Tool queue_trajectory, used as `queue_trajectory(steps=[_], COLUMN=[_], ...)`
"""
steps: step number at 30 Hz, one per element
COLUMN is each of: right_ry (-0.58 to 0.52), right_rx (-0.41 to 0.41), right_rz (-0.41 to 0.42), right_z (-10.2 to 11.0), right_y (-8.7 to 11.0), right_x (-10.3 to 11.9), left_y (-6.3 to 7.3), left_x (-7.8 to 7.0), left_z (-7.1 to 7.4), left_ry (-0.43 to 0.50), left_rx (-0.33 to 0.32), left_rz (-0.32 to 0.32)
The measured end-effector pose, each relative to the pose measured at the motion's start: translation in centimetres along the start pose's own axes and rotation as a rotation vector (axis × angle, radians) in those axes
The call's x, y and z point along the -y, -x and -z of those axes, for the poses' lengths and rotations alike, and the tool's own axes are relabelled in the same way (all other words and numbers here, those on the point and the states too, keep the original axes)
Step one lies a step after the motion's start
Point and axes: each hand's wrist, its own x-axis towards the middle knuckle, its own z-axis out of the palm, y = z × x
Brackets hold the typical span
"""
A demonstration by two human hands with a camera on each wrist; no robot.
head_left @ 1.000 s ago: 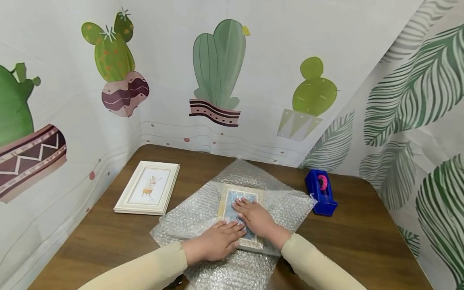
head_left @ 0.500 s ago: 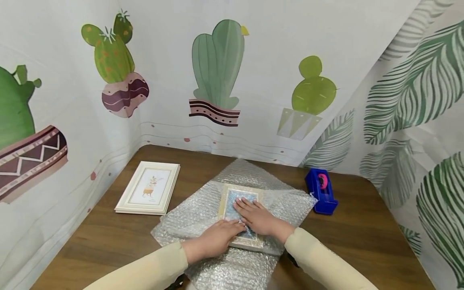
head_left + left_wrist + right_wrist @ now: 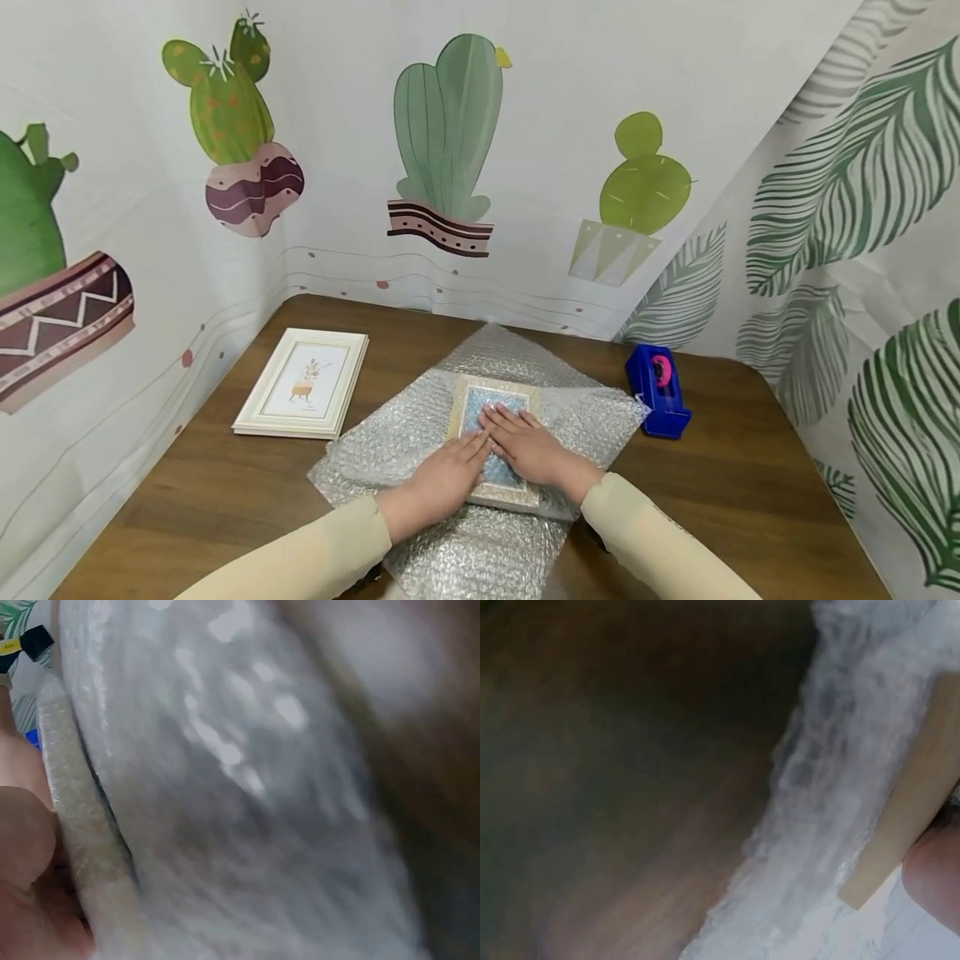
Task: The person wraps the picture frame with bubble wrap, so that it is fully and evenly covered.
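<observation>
A light wooden picture frame (image 3: 507,477) with a blue picture lies face up in the middle of a bubble wrap sheet (image 3: 397,425), and folded side flaps of the clear wrap overlap its face. My left hand (image 3: 438,482) lies flat across the frame's left side, fingers straight. On the frame's middle rests my right hand (image 3: 531,446), its fingers spread; the two hands' fingertips meet. The left wrist view shows the near part of the wrap (image 3: 240,825), blurred, beside the frame's edge (image 3: 86,802). In the right wrist view the wooden edge (image 3: 907,802) stands beside crumpled wrap (image 3: 810,795).
On the left of the brown table (image 3: 697,517) lies a cream picture frame (image 3: 251,408) with a plant drawing. A blue tape dispenser (image 3: 663,408) with a pink core stands at the right, close to the wrap's right corner. A cactus-print cloth (image 3: 540,167) hangs behind.
My left hand has slid up and inward over the frame to my right hand's fingertips. My right hand stays nearly in place, pressing on the frame.
</observation>
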Motion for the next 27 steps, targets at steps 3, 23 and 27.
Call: queue_trajectory(steps=[3,23,27], right_ry=[-0.004,-0.128,-0.168], right_rx=[-0.008,-0.123,-0.079], right_rz=[0.009,-0.401,-0.44], right_z=[-0.1,2.4,1.8], right_y=[-0.1,3.2,4.0], right_x=[-0.1,-5.9,-8.4], left_y=[0.0,0.3,0.4], left_x=[-0.1,-0.5,-0.3], left_z=[0.4,-0.1,-0.2], left_ry=[0.003,0.044,0.043], left_rx=[0.085,0.228,0.229], left_rz=[0.02,0.026,0.037])
